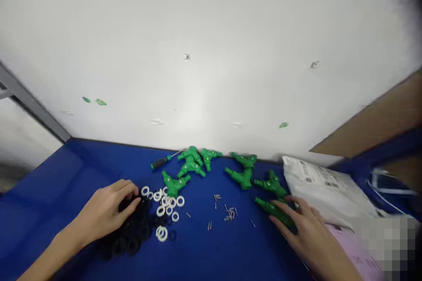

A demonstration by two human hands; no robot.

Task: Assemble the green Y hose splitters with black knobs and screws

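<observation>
**Counts:** Eight green Y-shaped plastic pipe fittings (241, 178) are counted on the blue worktop (49, 184). One slim screwdriver with a black-and-green handle (161, 162) is shown. About fifteen white plastic rings (170, 207) are seen, while the black rubber rings (132, 230) are too densely heaped to be counted. Roughly twenty small silver metal pins (230, 214) are scattered. One white printed plastic bag (325, 191) is present. Two hands, left (105, 210) and right (306, 232), are visible.

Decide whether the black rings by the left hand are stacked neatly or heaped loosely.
Heaped loosely: the black rings lie overlapping in an uneven pile on the blue table, beside the left hand.
</observation>
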